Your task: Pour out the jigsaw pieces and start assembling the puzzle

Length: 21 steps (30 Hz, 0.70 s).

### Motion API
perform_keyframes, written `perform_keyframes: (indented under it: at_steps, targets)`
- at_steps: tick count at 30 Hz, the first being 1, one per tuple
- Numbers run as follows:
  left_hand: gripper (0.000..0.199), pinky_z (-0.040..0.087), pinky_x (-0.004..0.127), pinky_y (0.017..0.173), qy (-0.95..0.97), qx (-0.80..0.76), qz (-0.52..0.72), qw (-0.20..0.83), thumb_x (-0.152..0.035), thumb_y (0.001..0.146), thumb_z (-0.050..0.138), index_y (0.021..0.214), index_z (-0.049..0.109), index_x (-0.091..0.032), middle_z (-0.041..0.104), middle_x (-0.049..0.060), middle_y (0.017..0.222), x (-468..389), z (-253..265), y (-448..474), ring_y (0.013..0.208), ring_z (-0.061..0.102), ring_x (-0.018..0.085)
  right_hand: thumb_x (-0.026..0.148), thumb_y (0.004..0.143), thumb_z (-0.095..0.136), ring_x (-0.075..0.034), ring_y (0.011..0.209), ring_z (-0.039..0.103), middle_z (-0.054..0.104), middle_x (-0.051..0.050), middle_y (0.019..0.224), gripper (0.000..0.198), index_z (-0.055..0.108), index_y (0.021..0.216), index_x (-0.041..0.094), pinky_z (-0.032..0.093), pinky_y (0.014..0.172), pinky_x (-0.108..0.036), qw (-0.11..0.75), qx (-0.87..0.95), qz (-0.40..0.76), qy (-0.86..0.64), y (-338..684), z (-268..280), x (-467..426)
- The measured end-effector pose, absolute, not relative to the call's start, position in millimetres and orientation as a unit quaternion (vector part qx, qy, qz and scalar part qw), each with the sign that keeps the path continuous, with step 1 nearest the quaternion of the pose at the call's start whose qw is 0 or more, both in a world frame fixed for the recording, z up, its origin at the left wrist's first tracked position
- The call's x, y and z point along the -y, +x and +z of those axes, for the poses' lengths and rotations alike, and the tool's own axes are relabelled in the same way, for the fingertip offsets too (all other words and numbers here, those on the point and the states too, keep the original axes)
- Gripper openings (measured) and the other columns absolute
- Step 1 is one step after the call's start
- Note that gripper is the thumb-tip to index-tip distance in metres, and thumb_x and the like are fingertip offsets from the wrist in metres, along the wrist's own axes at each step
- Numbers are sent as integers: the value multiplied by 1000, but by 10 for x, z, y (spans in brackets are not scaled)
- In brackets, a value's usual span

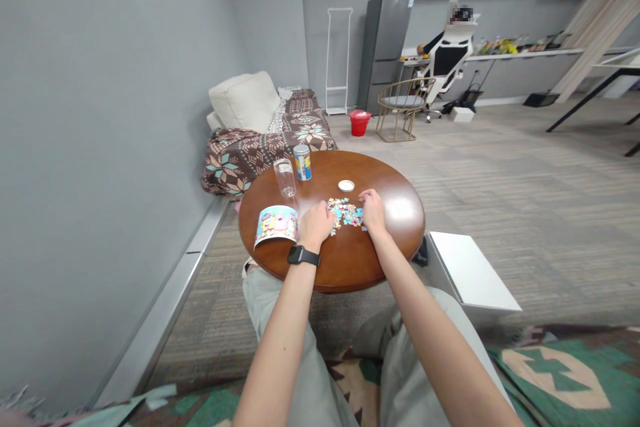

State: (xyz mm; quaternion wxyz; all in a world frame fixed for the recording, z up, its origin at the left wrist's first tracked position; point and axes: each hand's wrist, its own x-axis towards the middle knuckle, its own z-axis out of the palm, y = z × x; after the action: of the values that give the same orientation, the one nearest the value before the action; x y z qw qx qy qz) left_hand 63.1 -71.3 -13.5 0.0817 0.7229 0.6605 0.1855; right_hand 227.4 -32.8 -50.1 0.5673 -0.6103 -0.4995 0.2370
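A loose pile of small colourful jigsaw puzzle pieces (347, 213) lies on the round brown wooden table (280, 267) between my two hands. My left hand (317, 224), with a black watch (303, 255) on the wrist, is at the left edge of the pile. Its fingers are curled together, and whatever is in them is hidden. Resting at the pile's right edge, my right hand (373, 211) has bent fingers slightly apart, with no held piece visible. A curved picture sheet (277, 224) with cartoon figures stands left of my left hand.
Toward the back of the table are a clear glass (285, 179), a printed tin (303, 163) and a round white lid (346, 185). A white box (473, 270) stands right of the table. Beyond are a patterned couch (265, 153), a red bin (359, 123) and a seated person.
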Motion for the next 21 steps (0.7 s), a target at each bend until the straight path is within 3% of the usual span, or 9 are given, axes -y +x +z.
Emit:
perform_keyframes:
  at_steps: [8,14,21]
  targets:
    - [10,49,34,82,786,-555,237,135,-16,89,48,94,55,-20,65,9,100,699,-191,646,92,63,23,29,82,36,-24,82,54,60,-4,80,17,49,71,26,42,80,-36,562,502,199,-626,2268,-513,341]
    - [32,49,38,93,864,-418,223,173,-10,72,63,102,55,-20,63,9,109,711,-198,581,102,59,25,32,80,37,-20,71,57,60,-1,78,17,50,73,25,45,72,-32,577,496,288,-581,2279,-516,323]
    - [28,49,39,96,836,-445,263,182,-11,82,61,108,56,-20,60,9,115,678,-268,601,102,60,23,31,81,36,-21,76,57,61,-2,76,20,51,71,25,47,74,-32,593,506,245,-577,2271,-495,342]
